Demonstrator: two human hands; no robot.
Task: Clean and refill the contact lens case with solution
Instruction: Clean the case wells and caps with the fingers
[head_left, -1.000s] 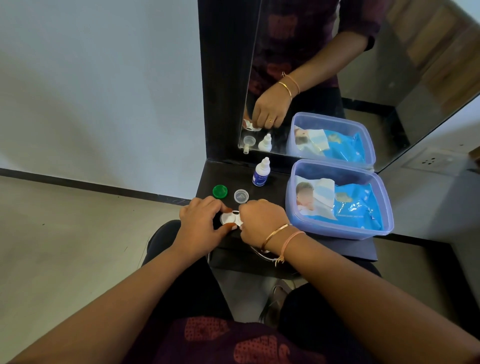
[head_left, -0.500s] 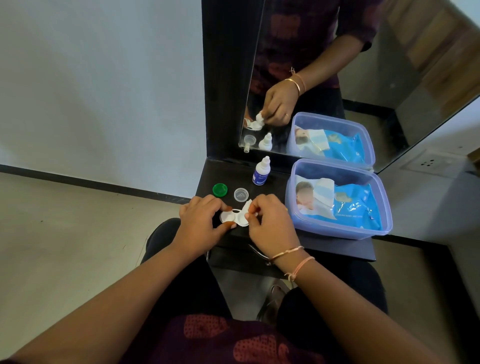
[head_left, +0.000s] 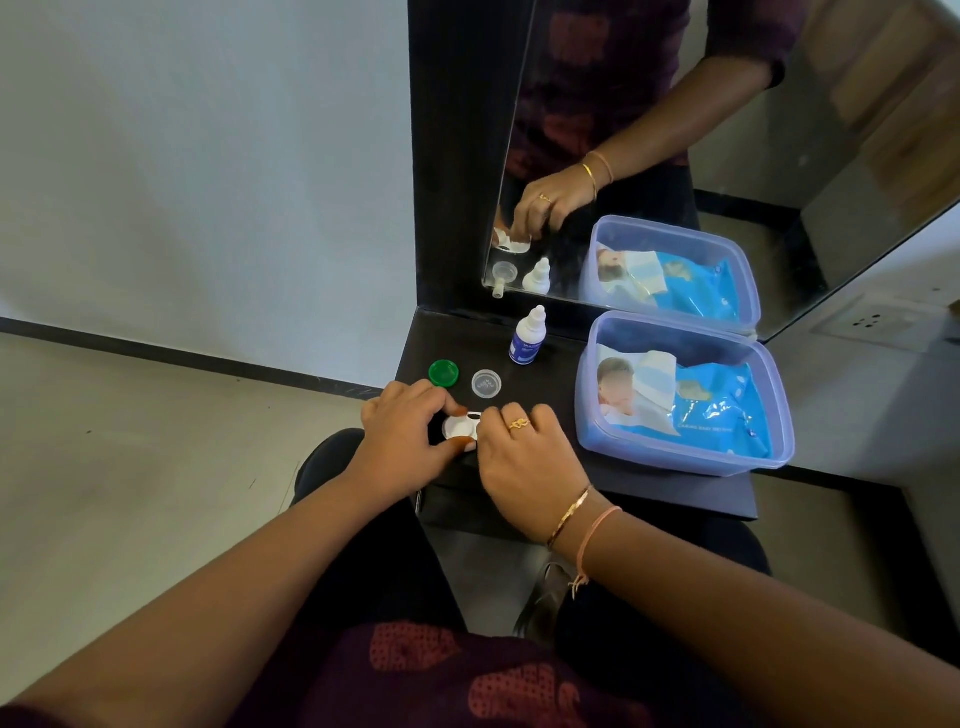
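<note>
Backdrop: pale wall (head_left: 208, 156) above pale floor (head_left: 130, 457), with a dark skirting line between; tall mirror (head_left: 649, 104) in a dark frame, upright at the far edge of the bench.
Bench (head_left: 623, 486): small, dark-topped; carries every item listed below.
Lens case (head_left: 460, 427): white, twin-well; lies flat at the near left of the bench, between both hands; left well uncovered and in view, right well hidden under fingers.
Left hand (head_left: 402, 436): grip pinches the left end of the lens case, thumb on the near side, forefinger on the far side.
Right hand (head_left: 524, 457): grip curled, fingertips down on the right half of the lens case; cannot tell whether anything sits beneath them.
Green cap (head_left: 443, 372): flat on the bench, just beyond the left hand, apart from the case.
Clear cap (head_left: 486, 383): beside the green cap on its right, not touching it.
Solution bottle (head_left: 529, 338): white with a blue label, upright, beyond the clear cap, near the mirror.
Plastic box (head_left: 675, 460): translucent, open-topped; fills the right half of the bench.
Wipes pack (head_left: 717, 405): blue; lies inside the plastic box.
Jewellery: ring (head_left: 518, 424) on a right-hand finger; bangle (head_left: 569, 512) and thread band (head_left: 597, 530) at the right wrist.
</note>
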